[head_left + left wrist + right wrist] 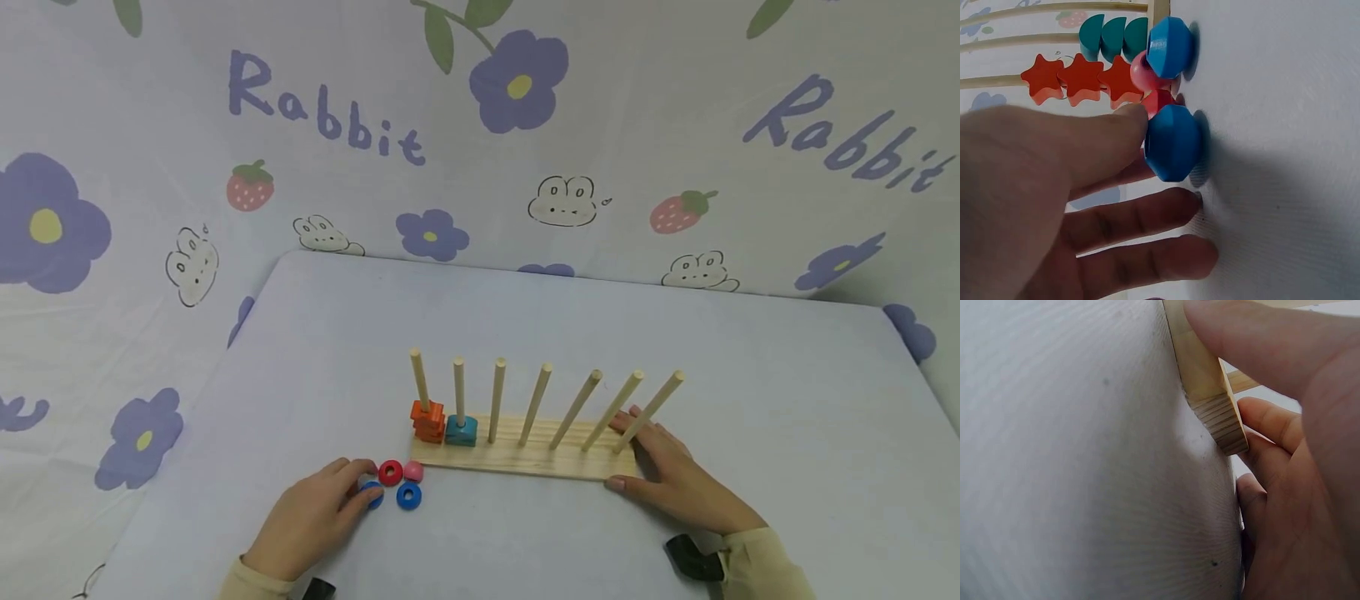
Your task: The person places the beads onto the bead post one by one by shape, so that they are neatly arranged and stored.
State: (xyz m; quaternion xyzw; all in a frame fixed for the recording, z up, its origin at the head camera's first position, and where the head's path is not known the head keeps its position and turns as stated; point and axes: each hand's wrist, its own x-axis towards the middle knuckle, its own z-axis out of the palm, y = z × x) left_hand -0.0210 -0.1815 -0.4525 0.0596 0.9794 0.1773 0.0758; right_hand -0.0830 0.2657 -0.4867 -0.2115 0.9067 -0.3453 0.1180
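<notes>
Beside the loose beads, my left hand [311, 512] has its thumb against a faceted blue bead [1174, 144] on the table; the index fingertip is partly hidden behind it. A second blue bead [408, 496], a red bead [390, 473] and a pink bead [413, 472] lie close by. My right hand [671, 475] grips the right end of a wooden peg board [517, 460], thumb at the front edge and fingers at the back. Three orange stars [1080, 78] are stacked on the leftmost peg, and three teal half-round pieces [1102, 37] on the second.
Several bare upright pegs [536, 404] rise from the board, slanting in the head view. The table [570, 333] has a pale cover, with a patterned cloth [600, 125] behind. Black straps [693, 558] show at the wrists.
</notes>
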